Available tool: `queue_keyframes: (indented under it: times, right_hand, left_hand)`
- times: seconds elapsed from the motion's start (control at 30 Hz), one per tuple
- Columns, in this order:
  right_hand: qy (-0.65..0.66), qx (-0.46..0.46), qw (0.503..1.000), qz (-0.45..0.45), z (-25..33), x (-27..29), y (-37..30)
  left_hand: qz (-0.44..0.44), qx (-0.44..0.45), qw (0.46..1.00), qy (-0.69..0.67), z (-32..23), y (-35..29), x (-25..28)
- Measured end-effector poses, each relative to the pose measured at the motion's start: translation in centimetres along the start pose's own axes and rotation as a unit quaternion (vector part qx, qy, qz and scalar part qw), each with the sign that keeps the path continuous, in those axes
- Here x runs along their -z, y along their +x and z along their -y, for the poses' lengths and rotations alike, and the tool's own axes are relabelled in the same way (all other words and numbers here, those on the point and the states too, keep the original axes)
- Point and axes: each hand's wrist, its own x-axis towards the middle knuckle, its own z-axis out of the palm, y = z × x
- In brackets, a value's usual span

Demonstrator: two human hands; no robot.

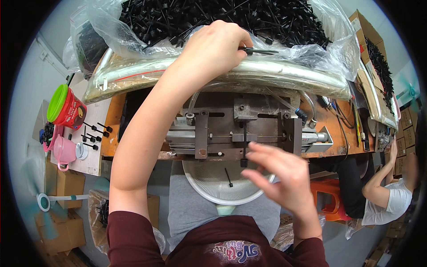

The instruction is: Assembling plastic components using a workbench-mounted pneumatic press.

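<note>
My left hand (218,46) reaches over the front rim of a box lined with clear plastic. Its fingers are closed on a thin black plastic stick (263,51). Behind it lies a large heap of black sticks with knobbed ends (213,18). Below, a metal clamping fixture (262,133) has one black knobbed stick (244,144) standing out of its middle towards me. My right hand (280,175) is just right of that stick, thumb and fingers apart and nothing visible between them. Under the fixture, a white perforated basket (195,183) holds a single black stick (228,176).
Air hoses (307,104) and a cylinder (313,138) flank the fixture. To the left are a red tub with green lid (66,107), a pink cup (65,149) and several loose black sticks (93,133). A co-worker (387,196) sits at right near an orange stool (327,196).
</note>
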Motion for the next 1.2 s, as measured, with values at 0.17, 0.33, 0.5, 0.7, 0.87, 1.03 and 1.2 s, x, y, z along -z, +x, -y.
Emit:
queue_keyframes:
  times: [0.17,0.33,0.5,0.7,0.87,1.03,1.2]
  right_hand:
    - [0.018,0.027,0.981,-0.191,-2.9,5.0,6.1]
    - [-0.175,-0.022,0.968,-0.178,-9.7,10.2,15.7]
    - [-0.29,-0.134,0.943,0.091,-14.8,11.8,21.5]
    - [-0.2,-0.112,0.963,0.142,-14.7,10.3,21.1]
    - [-0.09,-0.018,0.98,0.174,-12.5,9.7,20.9]
    - [-0.226,0.04,0.962,0.148,-11.0,11.4,22.0]
    - [-0.344,-0.056,0.917,0.194,-11.4,12.0,22.0]
  left_hand:
    - [-0.104,-0.036,0.988,-0.106,-1.3,-2.7,2.5]
    - [-0.115,-0.01,0.977,-0.18,-5.7,-8.0,4.8]
    - [-0.049,0.0,0.984,-0.172,-8.6,-13.1,3.2]
    - [0.013,0.015,0.981,-0.194,-8.5,-16.6,0.0]
    - [-0.004,0.017,0.981,-0.193,-8.8,-17.9,-1.5]
    - [-0.019,0.024,0.992,-0.122,-9.3,-18.2,-2.6]
    - [-0.037,0.01,0.997,-0.069,-9.7,-18.3,-4.2]
